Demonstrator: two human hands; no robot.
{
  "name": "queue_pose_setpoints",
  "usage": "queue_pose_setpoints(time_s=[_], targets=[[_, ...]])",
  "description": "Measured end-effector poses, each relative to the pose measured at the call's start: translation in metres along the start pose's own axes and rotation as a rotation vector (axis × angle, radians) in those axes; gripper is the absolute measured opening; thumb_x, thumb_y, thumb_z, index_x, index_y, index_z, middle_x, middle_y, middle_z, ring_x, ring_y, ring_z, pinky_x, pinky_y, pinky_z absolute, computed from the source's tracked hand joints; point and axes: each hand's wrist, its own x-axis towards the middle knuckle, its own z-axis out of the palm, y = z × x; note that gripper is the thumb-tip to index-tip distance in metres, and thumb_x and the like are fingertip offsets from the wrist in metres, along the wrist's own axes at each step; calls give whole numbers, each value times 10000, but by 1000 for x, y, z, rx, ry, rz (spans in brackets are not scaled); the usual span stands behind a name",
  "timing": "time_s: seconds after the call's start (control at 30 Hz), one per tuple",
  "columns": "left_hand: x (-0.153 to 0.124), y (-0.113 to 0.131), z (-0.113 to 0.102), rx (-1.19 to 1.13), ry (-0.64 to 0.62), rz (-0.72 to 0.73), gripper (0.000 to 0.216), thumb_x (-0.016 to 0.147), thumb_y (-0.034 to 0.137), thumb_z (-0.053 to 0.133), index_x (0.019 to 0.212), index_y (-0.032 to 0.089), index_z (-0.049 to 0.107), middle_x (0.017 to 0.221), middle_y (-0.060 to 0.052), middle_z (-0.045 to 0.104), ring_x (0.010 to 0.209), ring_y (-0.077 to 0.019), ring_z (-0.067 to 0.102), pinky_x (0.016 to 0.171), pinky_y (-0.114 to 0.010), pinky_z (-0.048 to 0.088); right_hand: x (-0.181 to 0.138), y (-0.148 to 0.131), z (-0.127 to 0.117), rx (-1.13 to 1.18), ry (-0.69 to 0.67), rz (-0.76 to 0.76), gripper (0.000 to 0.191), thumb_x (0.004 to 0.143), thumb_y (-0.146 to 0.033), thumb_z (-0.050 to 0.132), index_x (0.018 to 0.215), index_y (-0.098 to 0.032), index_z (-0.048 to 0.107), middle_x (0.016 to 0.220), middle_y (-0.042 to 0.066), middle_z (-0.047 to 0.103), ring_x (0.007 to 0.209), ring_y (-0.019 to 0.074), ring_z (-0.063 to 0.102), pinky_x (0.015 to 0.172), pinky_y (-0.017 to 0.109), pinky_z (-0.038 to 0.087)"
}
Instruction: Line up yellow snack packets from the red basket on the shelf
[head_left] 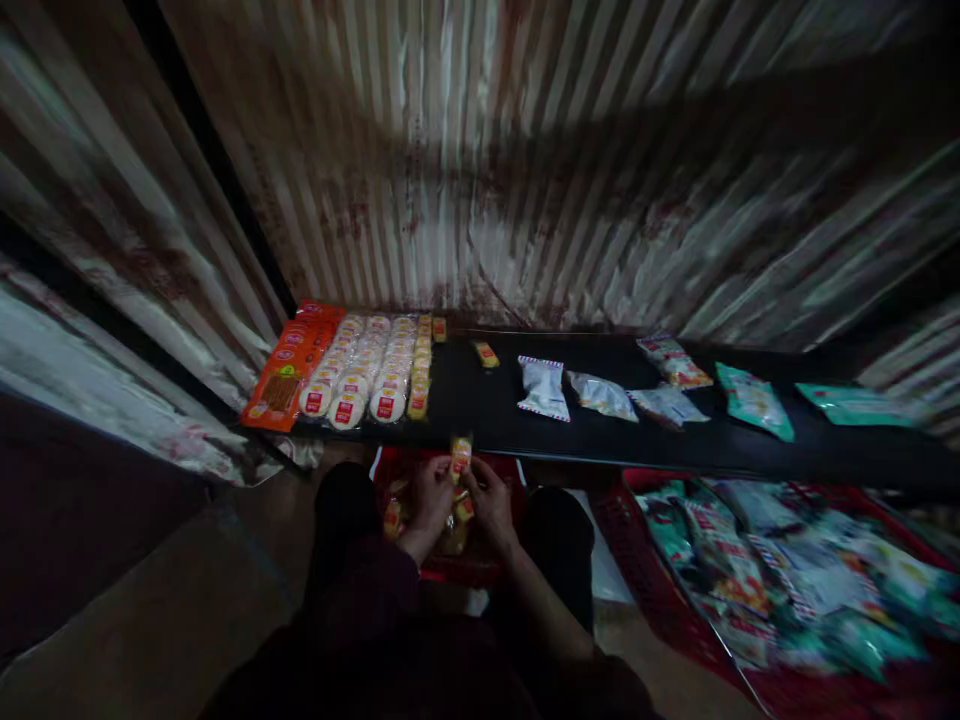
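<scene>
Both hands meet over a red basket between my knees. My left hand and my right hand are closed together on a small yellow-and-red snack packet, held upright just below the front edge of the black shelf. More small yellow packets lie in the basket under my hands. On the shelf's left end stand rows of round white-and-red snack packs, a column of yellow packets and flat orange packets.
A lone yellow packet and several clear and green snack bags lie along the shelf. A second red basket at lower right is full of mixed snack bags. Rusty corrugated metal walls close in behind and at left.
</scene>
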Motion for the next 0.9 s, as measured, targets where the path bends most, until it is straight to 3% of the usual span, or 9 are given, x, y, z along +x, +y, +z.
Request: queue_pose_setpoints(time_s=[0.3,0.47,0.67,0.9], targets=[[19,11,3,45,35,-10,232,766,137,535,953,190,661,978,-57,699,917,-159,634,862,-285,474,22,-4,0,-37,26,-41,424,743,-451,583,1069,-191,661,1008,82,711,893,234,667,823,372,532],[31,21,3,93,72,43,265,758,116,522,972,186,663,999,-66,667,906,-150,619,847,-275,474,36,-13,2,10,3,-38,439,741,-415,593,1107,-178,636,1000,91,703,853,227,674,801,374,540],[43,34,6,66,72,36,285,784,126,497,1014,184,656,995,-68,636,899,-142,613,837,-265,477,54,-14,5,-9,21,-104,411,764,-379,583,1126,-189,626,1087,93,689,962,234,653,904,398,501],[54,45,9,96,83,23,231,788,152,529,995,169,629,1010,-75,651,904,-149,604,840,-274,477,74,-14,9,-24,12,-87,381,765,-361,570,1101,-193,637,1041,88,701,909,230,665,857,386,520]])
